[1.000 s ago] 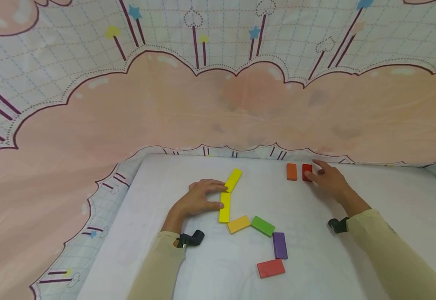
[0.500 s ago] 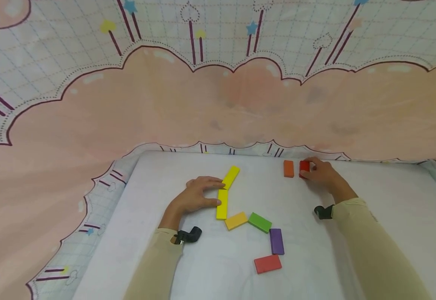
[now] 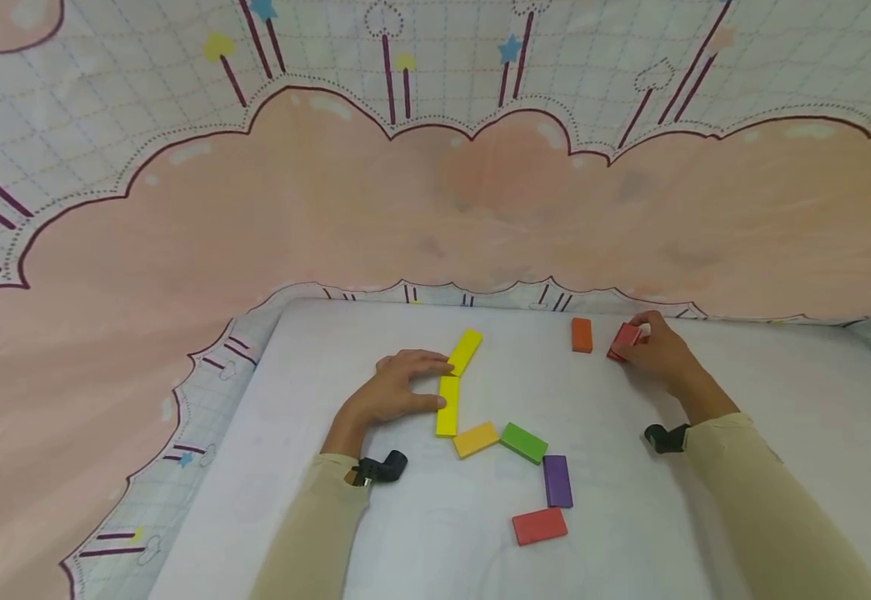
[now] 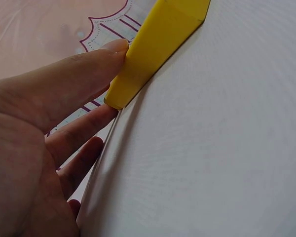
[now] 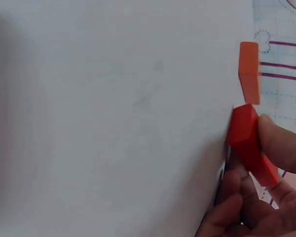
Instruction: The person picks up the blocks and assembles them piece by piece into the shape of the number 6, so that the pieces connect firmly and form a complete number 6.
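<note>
My right hand [image 3: 666, 360] pinches a red block [image 3: 625, 336] between thumb and fingers at the back of the table; the block is tilted. In the right wrist view the thumb presses one face of it, with the other fingers underneath. An orange block [image 3: 581, 335] stands a little to its left. My left hand [image 3: 392, 393] rests beside two yellow blocks set end to end. Its thumb touches the nearer yellow block [image 3: 447, 407], and its fingertips reach the joint with the farther yellow block [image 3: 467, 352]. In the left wrist view its fingers lie loosely extended.
From the nearer yellow block a curved line runs on through an amber block [image 3: 476, 440], a green block [image 3: 523, 442], a purple block [image 3: 558, 481] and a light red block [image 3: 539, 526]. The white table [image 3: 292, 533] meets a patterned cloth [image 3: 405, 217] at its back edge.
My right hand has taken hold of the red block, which stood upright beside the orange one, and tilted it, shifting it slightly right. The left hand has kept its place.
</note>
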Demonstrator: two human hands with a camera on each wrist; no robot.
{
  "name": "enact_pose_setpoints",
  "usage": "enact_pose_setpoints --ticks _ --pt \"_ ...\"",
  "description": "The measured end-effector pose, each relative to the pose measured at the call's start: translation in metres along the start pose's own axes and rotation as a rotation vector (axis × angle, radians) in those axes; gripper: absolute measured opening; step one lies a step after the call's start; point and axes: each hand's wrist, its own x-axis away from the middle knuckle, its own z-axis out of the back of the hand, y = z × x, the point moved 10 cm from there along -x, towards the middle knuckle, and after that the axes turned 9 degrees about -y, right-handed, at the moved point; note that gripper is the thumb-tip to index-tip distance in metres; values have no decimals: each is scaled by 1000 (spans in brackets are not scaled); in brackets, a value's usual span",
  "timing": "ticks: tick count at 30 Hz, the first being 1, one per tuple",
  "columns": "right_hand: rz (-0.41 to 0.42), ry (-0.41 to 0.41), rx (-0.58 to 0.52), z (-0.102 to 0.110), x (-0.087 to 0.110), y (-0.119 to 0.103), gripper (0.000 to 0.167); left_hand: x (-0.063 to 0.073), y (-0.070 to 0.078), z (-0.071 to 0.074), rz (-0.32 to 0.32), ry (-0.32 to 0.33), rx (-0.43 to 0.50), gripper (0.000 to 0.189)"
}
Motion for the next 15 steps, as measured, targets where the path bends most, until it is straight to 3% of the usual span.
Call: enact_pose_setpoints --ticks 15 --pt "101 29 -237 -2 30 7 70 0 0 0 17 -7 3 52"
